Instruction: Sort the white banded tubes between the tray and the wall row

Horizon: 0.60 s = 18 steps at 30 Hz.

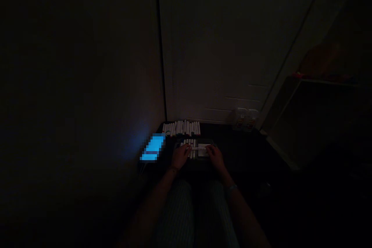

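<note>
In dim light, my left hand (181,155) and my right hand (215,155) pinch the two ends of one white marker (199,148), held level from side to side. Below it is a clear case (213,142) on the dark table. Several white markers (188,142) lie side by side in the case's left part, partly hidden by my left hand. A white piece (203,152), perhaps paper, shows in the right part. Behind the case, a row of more white markers (181,127) lies along the table's back edge.
A glowing blue, blurred screen (153,147) stands at the table's left. Two clear packages (245,119) are at the back right of the dark table (247,151). Walls rise behind and to the left. A shelf unit (290,104) is at the right.
</note>
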Motion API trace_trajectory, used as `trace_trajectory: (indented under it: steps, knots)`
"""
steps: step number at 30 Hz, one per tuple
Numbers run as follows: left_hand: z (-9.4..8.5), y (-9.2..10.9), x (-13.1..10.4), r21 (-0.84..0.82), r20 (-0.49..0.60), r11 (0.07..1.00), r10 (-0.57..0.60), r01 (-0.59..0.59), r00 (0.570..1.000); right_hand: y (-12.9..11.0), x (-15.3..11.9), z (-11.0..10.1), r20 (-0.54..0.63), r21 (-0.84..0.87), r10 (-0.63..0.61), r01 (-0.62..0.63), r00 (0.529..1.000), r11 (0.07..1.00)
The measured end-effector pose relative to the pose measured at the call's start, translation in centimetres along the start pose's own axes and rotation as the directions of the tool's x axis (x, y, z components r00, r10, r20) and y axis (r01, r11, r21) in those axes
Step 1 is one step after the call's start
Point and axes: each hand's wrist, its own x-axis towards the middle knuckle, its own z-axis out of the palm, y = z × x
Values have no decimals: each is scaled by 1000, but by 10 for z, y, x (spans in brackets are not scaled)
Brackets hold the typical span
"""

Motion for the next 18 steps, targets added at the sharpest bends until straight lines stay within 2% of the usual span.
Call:
trace_trajectory:
  steps: [5,18]
  knots:
    - [-1,0,0,-23,-1,1000,9,-9,1000,-3,-1,-1,11,35,1,-1,1000,999]
    - [-2,1,0,-22,2,1000,4,-4,1000,-3,0,-1,32,-34,18,-17,999,999]
